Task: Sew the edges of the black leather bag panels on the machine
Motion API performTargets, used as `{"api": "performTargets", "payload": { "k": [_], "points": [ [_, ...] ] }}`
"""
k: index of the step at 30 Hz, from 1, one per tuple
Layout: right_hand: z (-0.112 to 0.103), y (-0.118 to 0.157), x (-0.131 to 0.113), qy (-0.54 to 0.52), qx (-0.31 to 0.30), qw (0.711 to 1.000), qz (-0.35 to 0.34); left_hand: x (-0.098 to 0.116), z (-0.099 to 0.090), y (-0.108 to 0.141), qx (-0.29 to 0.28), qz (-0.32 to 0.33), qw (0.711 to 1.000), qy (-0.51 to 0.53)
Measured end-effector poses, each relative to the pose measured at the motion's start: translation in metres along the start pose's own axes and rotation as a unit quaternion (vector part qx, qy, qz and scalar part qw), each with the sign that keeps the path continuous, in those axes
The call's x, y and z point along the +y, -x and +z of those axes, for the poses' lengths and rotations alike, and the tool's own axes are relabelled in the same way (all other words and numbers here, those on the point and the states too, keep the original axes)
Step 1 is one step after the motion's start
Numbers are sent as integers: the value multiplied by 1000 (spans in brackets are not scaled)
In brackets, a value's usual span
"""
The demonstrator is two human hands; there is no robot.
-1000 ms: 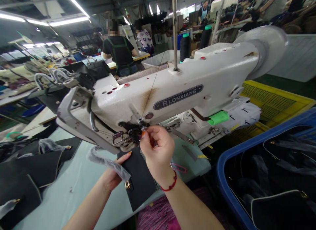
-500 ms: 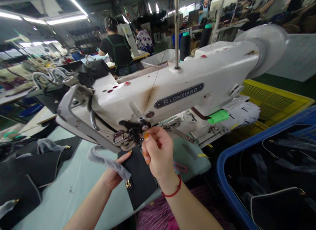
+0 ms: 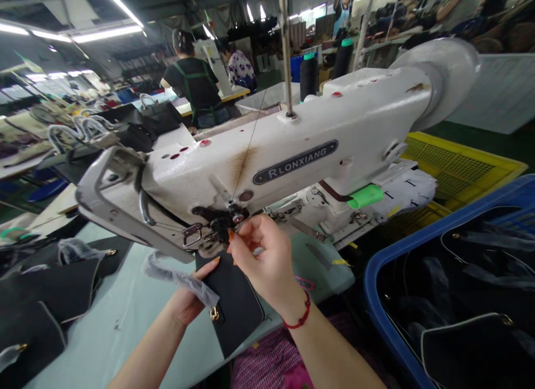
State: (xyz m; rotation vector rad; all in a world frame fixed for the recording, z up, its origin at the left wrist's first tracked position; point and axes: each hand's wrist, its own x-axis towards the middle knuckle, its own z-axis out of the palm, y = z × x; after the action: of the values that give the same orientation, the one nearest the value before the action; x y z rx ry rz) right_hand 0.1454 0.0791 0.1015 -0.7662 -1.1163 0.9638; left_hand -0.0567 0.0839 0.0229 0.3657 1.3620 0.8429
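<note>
A white sewing machine [image 3: 284, 138] spans the view, with a thread running down to its tension discs. Under its head lies a black panel [image 3: 238, 311] with a gold clasp and a plastic-wrapped handle [image 3: 179, 277]. My left hand [image 3: 192, 297] holds the panel at its left edge, fingers on top, beneath the wrapped handle. My right hand [image 3: 261, 249], with a red string bracelet, is pinched beside the tension discs and the black coil; whatever is between its fingertips is too small to make out.
A blue bin [image 3: 371, 283] of black pieces stands at the right, with a yellow crate [image 3: 463, 160] behind it. More black panels [image 3: 71, 283] lie on the table at left. Two people sit beyond the machine; another stands farther back.
My right hand has turned and its fingertips have moved slightly left, near the tension discs. My left hand keeps its place on the panel. The view has shifted a little.
</note>
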Motion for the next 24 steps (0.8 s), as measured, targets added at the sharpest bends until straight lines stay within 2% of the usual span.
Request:
{"api": "performTargets", "payload": {
  "k": [4, 10, 13, 18, 24],
  "points": [
    [-2, 0, -3, 76, 30, 995, -56, 1, 3, 2, 15, 3, 1000, 4],
    [-6, 1, -6, 131, 39, 990, -32, 1, -1, -2, 13, -5, 1000, 3],
    [-6, 0, -5, 98, 39, 994, 16, -1, -3, -4, 10, -3, 1000, -1],
    [-1, -2, 1, -41, 10, 995, 95, 1, 1, -1, 10, -9, 1000, 8],
    [4, 3, 6, -119, 31, 990, 65, 2, 4, 2, 6, -16, 1000, 9]
  ]
}}
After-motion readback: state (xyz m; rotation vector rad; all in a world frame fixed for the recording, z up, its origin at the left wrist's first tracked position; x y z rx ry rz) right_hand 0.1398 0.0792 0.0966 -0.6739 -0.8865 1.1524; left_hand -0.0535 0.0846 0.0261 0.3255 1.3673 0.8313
